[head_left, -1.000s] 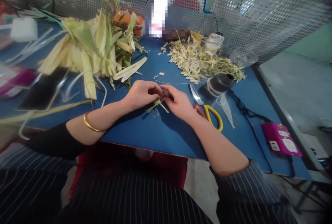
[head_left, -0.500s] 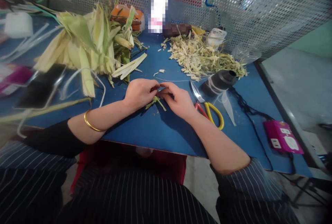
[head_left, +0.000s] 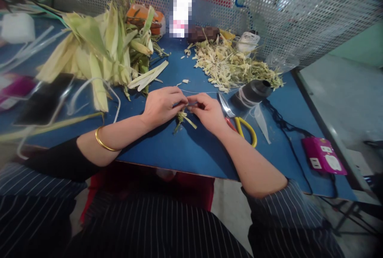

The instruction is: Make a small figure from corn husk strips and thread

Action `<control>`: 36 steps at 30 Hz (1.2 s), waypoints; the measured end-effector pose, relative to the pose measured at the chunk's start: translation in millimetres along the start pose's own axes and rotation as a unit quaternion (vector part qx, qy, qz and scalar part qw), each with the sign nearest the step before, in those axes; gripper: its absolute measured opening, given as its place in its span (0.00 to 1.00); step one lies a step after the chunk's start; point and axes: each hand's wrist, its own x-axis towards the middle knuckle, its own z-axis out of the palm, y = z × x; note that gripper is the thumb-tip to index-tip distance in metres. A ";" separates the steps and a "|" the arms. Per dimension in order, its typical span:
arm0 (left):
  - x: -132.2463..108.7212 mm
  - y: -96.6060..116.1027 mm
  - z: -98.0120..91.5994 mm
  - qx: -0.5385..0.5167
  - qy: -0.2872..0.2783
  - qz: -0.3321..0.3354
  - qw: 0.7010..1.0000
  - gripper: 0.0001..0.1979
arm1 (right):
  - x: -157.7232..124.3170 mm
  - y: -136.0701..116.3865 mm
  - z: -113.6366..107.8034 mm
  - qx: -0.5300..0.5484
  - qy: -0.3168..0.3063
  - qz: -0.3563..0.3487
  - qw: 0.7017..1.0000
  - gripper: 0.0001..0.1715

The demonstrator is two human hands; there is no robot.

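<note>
Over the blue table, my left hand (head_left: 163, 104) is closed on a small knotted piece of corn husk (head_left: 180, 118). Its green-yellow end and one loose strip hang out below the fingers. My right hand (head_left: 208, 112) pinches thumb and fingers together right beside the left fingertips; what lies in that pinch is too small to make out. A thin white thread (head_left: 203, 91) runs across the table just beyond both hands. Scissors (head_left: 239, 124) with red and yellow handles lie close to the right wrist, by a black cone of thread (head_left: 251, 93).
Whole corn husks (head_left: 101, 46) are piled at the back left, and cut husk scraps (head_left: 230, 62) at the back right. A phone (head_left: 44, 98) lies on the left. A magenta power socket (head_left: 324, 155) with black cords sits at right. Perforated metal mesh (head_left: 269, 6) stands behind.
The knotted husk piece has turned and now shows more below my left fingers, its end pointing down. My fingertips have shifted slightly right and remain close together.
</note>
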 end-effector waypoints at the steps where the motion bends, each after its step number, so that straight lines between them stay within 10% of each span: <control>1: 0.0 -0.2 0.2 0.000 -0.001 0.004 1.000 0.09 | -0.3 -1.2 -0.4 0.001 0.009 -0.003 1.000 0.17; 28: 1.6 -4.4 -4.5 -0.033 -0.019 -0.030 0.999 0.10 | -0.2 -0.2 -5.7 0.004 -0.030 0.036 0.999 0.03; 36: 1.9 -23.8 -6.4 0.057 -0.040 -0.145 0.987 0.07 | 0.4 -2.1 -18.6 -0.018 -0.134 0.035 0.990 0.05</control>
